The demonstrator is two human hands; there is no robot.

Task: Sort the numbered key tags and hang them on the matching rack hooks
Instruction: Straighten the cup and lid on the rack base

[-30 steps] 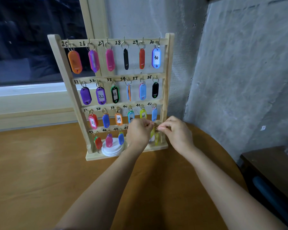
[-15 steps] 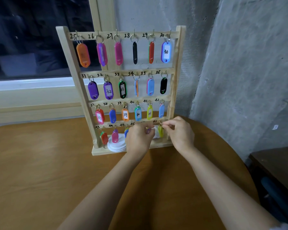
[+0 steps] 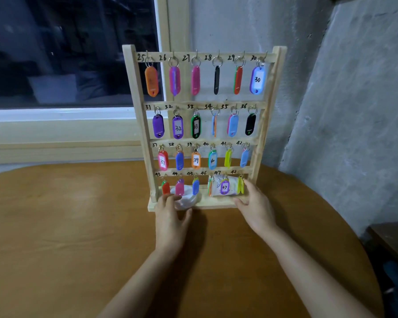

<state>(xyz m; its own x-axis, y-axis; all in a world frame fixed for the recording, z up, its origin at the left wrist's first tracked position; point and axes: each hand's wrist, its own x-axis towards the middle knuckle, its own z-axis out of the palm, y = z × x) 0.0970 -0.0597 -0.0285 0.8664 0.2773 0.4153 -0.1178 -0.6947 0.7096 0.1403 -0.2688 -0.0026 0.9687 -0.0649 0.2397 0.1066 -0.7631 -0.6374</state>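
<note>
A round brown wooden desk (image 3: 55,226) fills the lower part of the frame, with a dark window (image 3: 67,53) at the upper left and a rough grey wall (image 3: 354,111) at the right. At the desk's far edge, in the middle of the frame, a pale wooden rack (image 3: 135,92) stands upright. It has four rails with hand-written numbers 25 to 48, and coloured key tags (image 3: 195,80) hang from every hook. Both bare forearms reach up from the bottom edge to the rack's foot. The left hand (image 3: 171,222) lies at the lower left of the rack, its grip open, with relaxed fingertips resting on a white round thing (image 3: 186,200) that sits on the base board under hooks 44 and 45. The right hand (image 3: 255,207) is at the lower right, its grip also open and holding nothing. Its thumb lies along the base board and its forefinger points up beside the yellow tag (image 3: 240,185) under 48. A pale patterned cup (image 3: 232,185) lies on its side behind the bottom rail's right end. In front of it hangs the purple tag marked 47 (image 3: 225,187). In the top row, the blue tag marked 30 (image 3: 257,80) faces the camera.
</note>
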